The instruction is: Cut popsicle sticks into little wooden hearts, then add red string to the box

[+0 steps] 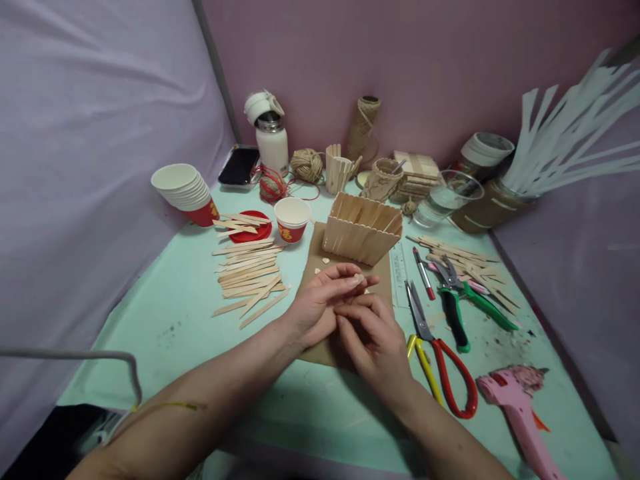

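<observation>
My left hand point(323, 303) is over the brown cardboard point(325, 357), thumb and forefinger closed on a small pale piece point(359, 280) that looks like a bit of cut wood. Just below it my right hand point(375, 337) has its fingers curled in a pinch against the left palm; whatever lies between those fingertips is hidden. Small pale chips point(325, 261) lie on the cardboard beyond my hands. Behind them stands a slant-sided box point(360, 237) made of wooden craft sticks, apart from both hands.
Craft sticks point(250, 273) and paper cups point(293, 220) are on the left. Scissors point(423, 320), green-handled cutters point(460, 297), a red marker point(424, 273) and a pink glue gun point(520, 407) lie right. A glass of water point(440, 200), twine point(307, 165) and a bottle point(273, 143) stand behind.
</observation>
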`<act>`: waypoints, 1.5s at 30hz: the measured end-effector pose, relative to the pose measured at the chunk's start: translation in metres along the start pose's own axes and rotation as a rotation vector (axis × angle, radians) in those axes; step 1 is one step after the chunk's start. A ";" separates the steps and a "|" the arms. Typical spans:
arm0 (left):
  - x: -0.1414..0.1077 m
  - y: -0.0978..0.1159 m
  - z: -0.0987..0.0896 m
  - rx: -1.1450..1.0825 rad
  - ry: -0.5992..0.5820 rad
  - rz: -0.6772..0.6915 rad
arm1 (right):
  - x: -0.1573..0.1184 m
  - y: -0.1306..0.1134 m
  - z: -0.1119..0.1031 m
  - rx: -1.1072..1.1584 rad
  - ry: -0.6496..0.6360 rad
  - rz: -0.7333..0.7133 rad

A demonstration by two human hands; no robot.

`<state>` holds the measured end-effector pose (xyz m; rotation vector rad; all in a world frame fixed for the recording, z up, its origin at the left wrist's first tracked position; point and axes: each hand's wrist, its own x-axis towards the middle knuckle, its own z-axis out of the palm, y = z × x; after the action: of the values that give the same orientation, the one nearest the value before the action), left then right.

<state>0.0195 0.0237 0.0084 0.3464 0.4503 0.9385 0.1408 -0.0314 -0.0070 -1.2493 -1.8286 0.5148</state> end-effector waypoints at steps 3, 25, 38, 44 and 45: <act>-0.001 0.000 -0.001 0.004 -0.006 0.000 | -0.001 0.000 0.000 -0.005 0.002 -0.031; -0.004 -0.002 0.004 0.099 -0.002 0.064 | 0.001 0.000 0.004 0.035 0.041 0.031; -0.003 -0.006 0.006 0.167 0.041 0.066 | 0.003 -0.001 0.006 0.047 0.032 0.091; -0.003 -0.008 0.005 0.190 0.042 0.075 | 0.004 0.000 0.007 0.006 0.043 0.077; -0.003 -0.008 0.005 0.189 0.041 0.076 | 0.004 0.000 0.008 -0.002 0.043 0.073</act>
<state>0.0263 0.0166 0.0091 0.5198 0.5681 0.9805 0.1341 -0.0270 -0.0102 -1.3227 -1.7532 0.5219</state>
